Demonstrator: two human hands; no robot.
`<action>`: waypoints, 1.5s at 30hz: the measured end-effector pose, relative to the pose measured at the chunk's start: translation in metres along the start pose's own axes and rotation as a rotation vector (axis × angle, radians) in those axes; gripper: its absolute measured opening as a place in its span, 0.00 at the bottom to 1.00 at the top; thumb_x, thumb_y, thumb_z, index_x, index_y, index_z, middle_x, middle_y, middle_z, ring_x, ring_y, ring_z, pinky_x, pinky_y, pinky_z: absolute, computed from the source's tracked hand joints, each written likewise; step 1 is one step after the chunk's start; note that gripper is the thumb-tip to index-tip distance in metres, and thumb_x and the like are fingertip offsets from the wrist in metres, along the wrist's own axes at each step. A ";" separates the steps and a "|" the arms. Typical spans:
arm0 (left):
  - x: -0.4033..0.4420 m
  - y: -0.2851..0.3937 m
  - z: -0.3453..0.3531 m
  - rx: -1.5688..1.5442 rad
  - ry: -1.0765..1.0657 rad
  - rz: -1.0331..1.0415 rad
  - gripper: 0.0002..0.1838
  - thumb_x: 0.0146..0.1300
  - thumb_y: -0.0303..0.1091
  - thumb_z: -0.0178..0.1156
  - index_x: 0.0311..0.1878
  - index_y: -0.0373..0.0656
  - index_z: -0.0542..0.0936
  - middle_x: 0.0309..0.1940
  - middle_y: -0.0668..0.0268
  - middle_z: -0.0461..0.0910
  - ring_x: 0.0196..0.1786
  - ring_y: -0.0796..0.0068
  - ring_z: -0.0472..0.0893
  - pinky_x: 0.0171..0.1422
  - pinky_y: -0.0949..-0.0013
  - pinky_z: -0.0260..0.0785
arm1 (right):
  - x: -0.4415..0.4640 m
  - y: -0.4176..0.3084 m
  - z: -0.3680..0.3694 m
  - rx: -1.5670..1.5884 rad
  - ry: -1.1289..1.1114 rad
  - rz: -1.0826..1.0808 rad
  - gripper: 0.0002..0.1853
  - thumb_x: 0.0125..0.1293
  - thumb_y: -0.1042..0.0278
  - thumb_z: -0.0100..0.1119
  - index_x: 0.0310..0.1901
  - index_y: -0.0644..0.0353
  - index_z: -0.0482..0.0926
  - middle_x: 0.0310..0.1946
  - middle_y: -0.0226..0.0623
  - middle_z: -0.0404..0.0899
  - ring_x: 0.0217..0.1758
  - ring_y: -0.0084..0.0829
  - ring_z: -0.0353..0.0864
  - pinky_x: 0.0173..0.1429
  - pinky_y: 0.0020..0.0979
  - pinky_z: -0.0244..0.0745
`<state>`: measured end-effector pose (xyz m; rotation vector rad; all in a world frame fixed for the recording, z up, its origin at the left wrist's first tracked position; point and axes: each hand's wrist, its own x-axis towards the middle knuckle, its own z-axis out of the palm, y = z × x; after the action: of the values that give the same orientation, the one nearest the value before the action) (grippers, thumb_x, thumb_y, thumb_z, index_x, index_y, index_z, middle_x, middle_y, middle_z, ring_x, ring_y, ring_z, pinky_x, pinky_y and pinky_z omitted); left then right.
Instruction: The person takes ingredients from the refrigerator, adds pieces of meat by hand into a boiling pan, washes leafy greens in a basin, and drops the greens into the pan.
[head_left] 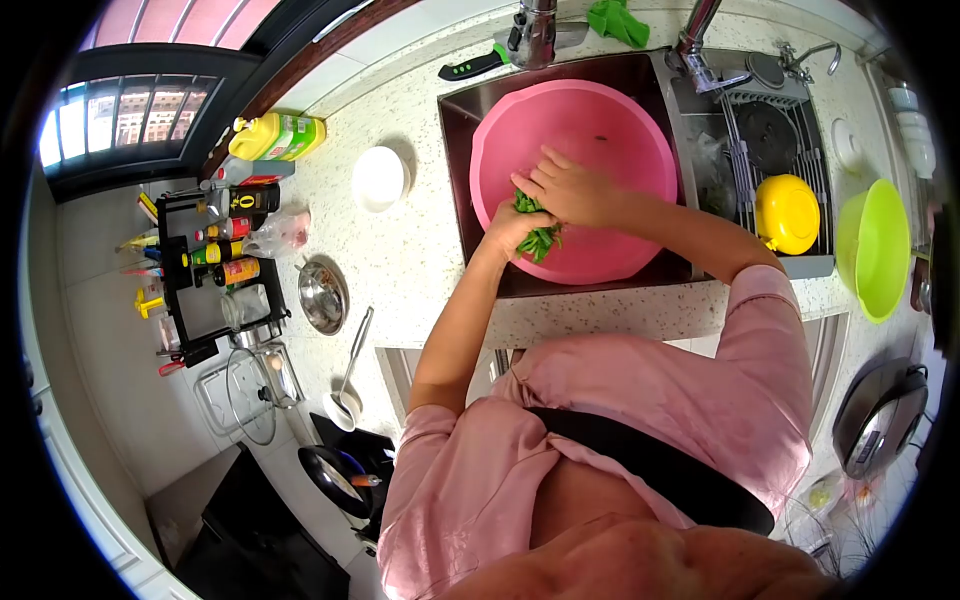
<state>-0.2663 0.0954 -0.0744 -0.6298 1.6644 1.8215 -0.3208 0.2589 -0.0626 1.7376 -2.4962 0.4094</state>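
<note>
My left hand (512, 232) is closed around a bunch of leafy greens (540, 240), whose leaves stick out on both sides of the fist. Right beside it, my right hand (572, 190) lies over the top of the bunch with its fingers stretched out and partly spread, touching the greens. Both hands are over a large pink basin (620, 120) that sits in the dark sink (455, 130). A small dark scrap (601, 138) shows inside the basin.
A faucet (533, 35) and a green-handled knife (475, 67) are behind the basin. To the right stand a rack with a yellow bowl (788, 215) and a lime-green basin (875, 250). A white bowl (380, 180), metal bowl (322, 297) and ladle (358, 350) lie left.
</note>
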 end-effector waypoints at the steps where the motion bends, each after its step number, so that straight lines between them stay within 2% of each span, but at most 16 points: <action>1: 0.005 -0.002 -0.002 0.000 0.000 -0.002 0.14 0.45 0.20 0.63 0.38 0.32 0.77 0.33 0.57 0.80 0.30 0.67 0.82 0.36 0.66 0.76 | 0.004 -0.001 0.008 0.074 -0.110 0.104 0.32 0.49 0.69 0.59 0.59 0.65 0.64 0.50 0.49 0.72 0.59 0.42 0.67 0.61 0.40 0.61; 8: 0.013 0.008 -0.004 0.395 0.129 0.181 0.09 0.45 0.22 0.62 0.32 0.29 0.79 0.26 0.58 0.80 0.27 0.69 0.80 0.32 0.70 0.72 | 0.004 0.012 0.036 0.422 -0.114 0.350 0.05 0.46 0.70 0.59 0.25 0.61 0.78 0.19 0.44 0.76 0.25 0.44 0.78 0.33 0.44 0.71; 11: 0.010 0.027 0.003 0.665 0.256 0.427 0.12 0.43 0.26 0.62 0.35 0.40 0.83 0.21 0.62 0.81 0.26 0.75 0.80 0.34 0.71 0.72 | 0.013 0.035 0.047 0.869 -0.042 0.516 0.08 0.49 0.70 0.55 0.16 0.60 0.74 0.13 0.37 0.72 0.19 0.35 0.74 0.27 0.41 0.69; 15: 0.032 0.014 -0.004 0.244 0.169 0.430 0.09 0.47 0.15 0.57 0.34 0.33 0.79 0.26 0.62 0.80 0.27 0.73 0.80 0.31 0.73 0.72 | 0.005 0.058 0.072 1.609 -0.311 0.660 0.06 0.54 0.69 0.52 0.23 0.58 0.69 0.12 0.28 0.63 0.12 0.23 0.62 0.16 0.28 0.56; 17: 0.023 0.017 -0.001 0.146 0.178 0.395 0.09 0.47 0.16 0.57 0.34 0.33 0.79 0.26 0.62 0.79 0.27 0.72 0.80 0.30 0.72 0.72 | 0.001 0.057 0.081 1.952 -0.008 0.949 0.07 0.55 0.68 0.52 0.22 0.55 0.67 0.12 0.22 0.58 0.11 0.15 0.53 0.15 0.22 0.48; 20: 0.019 0.009 -0.014 -0.016 0.217 0.362 0.07 0.47 0.16 0.58 0.32 0.34 0.77 0.26 0.63 0.78 0.27 0.72 0.79 0.29 0.71 0.72 | -0.023 0.091 0.112 1.818 0.218 1.346 0.06 0.56 0.67 0.52 0.25 0.56 0.69 0.14 0.26 0.63 0.11 0.19 0.57 0.15 0.25 0.52; 22: 0.018 0.007 -0.025 -0.078 0.242 0.363 0.06 0.47 0.16 0.58 0.30 0.34 0.76 0.25 0.63 0.77 0.26 0.72 0.78 0.29 0.71 0.72 | -0.034 0.102 0.138 1.447 0.037 1.392 0.06 0.55 0.65 0.53 0.26 0.57 0.73 0.15 0.32 0.68 0.14 0.25 0.65 0.18 0.31 0.59; 24: 0.009 0.004 -0.036 -0.228 0.254 0.297 0.08 0.48 0.16 0.59 0.33 0.33 0.75 0.27 0.62 0.77 0.26 0.71 0.78 0.28 0.69 0.73 | -0.048 0.104 0.184 1.075 -0.129 1.405 0.08 0.54 0.64 0.55 0.28 0.59 0.76 0.16 0.37 0.73 0.17 0.31 0.73 0.21 0.37 0.66; 27: -0.004 0.001 -0.042 -0.293 0.272 0.231 0.08 0.49 0.17 0.60 0.33 0.35 0.75 0.27 0.61 0.77 0.26 0.70 0.78 0.29 0.68 0.73 | -0.062 0.087 0.276 0.395 -0.155 0.987 0.12 0.55 0.61 0.55 0.33 0.62 0.78 0.24 0.44 0.79 0.26 0.37 0.79 0.29 0.40 0.71; 29: -0.004 -0.007 -0.048 -0.346 0.346 0.191 0.09 0.48 0.18 0.61 0.33 0.36 0.75 0.27 0.62 0.77 0.27 0.71 0.78 0.30 0.68 0.73 | -0.052 0.064 0.301 0.821 0.040 0.988 0.17 0.54 0.58 0.59 0.39 0.64 0.76 0.32 0.46 0.79 0.34 0.41 0.78 0.41 0.40 0.72; 31: -0.005 -0.016 -0.053 -0.375 0.363 0.187 0.09 0.48 0.18 0.61 0.34 0.36 0.75 0.27 0.62 0.77 0.27 0.71 0.78 0.30 0.68 0.73 | -0.003 0.012 0.225 0.681 0.016 1.268 0.20 0.54 0.57 0.60 0.42 0.64 0.75 0.34 0.43 0.80 0.38 0.40 0.79 0.44 0.40 0.72; 33: -0.006 -0.022 -0.058 -0.409 0.387 0.164 0.10 0.47 0.19 0.62 0.34 0.37 0.75 0.28 0.63 0.77 0.28 0.72 0.78 0.30 0.69 0.73 | 0.033 -0.004 0.181 0.996 -0.097 1.309 0.23 0.55 0.55 0.60 0.46 0.65 0.72 0.34 0.45 0.79 0.39 0.42 0.79 0.44 0.42 0.72; 37: -0.007 -0.029 -0.063 -0.457 0.360 0.166 0.11 0.48 0.20 0.63 0.36 0.38 0.75 0.29 0.63 0.77 0.29 0.71 0.78 0.32 0.69 0.73 | 0.071 -0.025 0.263 0.662 0.181 1.215 0.21 0.57 0.58 0.59 0.47 0.63 0.71 0.30 0.45 0.78 0.33 0.39 0.79 0.36 0.40 0.74; 39: -0.008 -0.029 -0.064 -0.473 0.350 0.161 0.11 0.48 0.20 0.63 0.36 0.38 0.75 0.29 0.63 0.77 0.29 0.71 0.78 0.32 0.69 0.73 | 0.080 -0.024 0.211 1.507 0.024 1.399 0.13 0.61 0.63 0.56 0.44 0.60 0.71 0.27 0.39 0.75 0.27 0.31 0.77 0.27 0.33 0.71; 42: -0.009 -0.029 -0.058 -0.525 0.347 0.177 0.10 0.50 0.20 0.62 0.36 0.39 0.75 0.29 0.63 0.77 0.29 0.71 0.79 0.31 0.68 0.74 | 0.068 -0.011 0.207 2.001 0.166 1.262 0.07 0.64 0.68 0.52 0.42 0.57 0.72 0.26 0.31 0.73 0.25 0.24 0.74 0.24 0.27 0.68; 45: -0.003 -0.042 -0.062 -0.449 0.238 0.188 0.14 0.54 0.26 0.62 0.44 0.37 0.75 0.37 0.60 0.78 0.36 0.69 0.79 0.35 0.67 0.75 | 0.050 -0.004 0.147 2.015 0.123 1.007 0.07 0.64 0.69 0.52 0.43 0.58 0.72 0.31 0.29 0.73 0.28 0.23 0.74 0.26 0.28 0.70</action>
<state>-0.2377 0.0355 -0.1087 -0.9359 1.5037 2.3654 -0.3220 0.1740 -0.1931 -0.2863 -2.1433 3.4670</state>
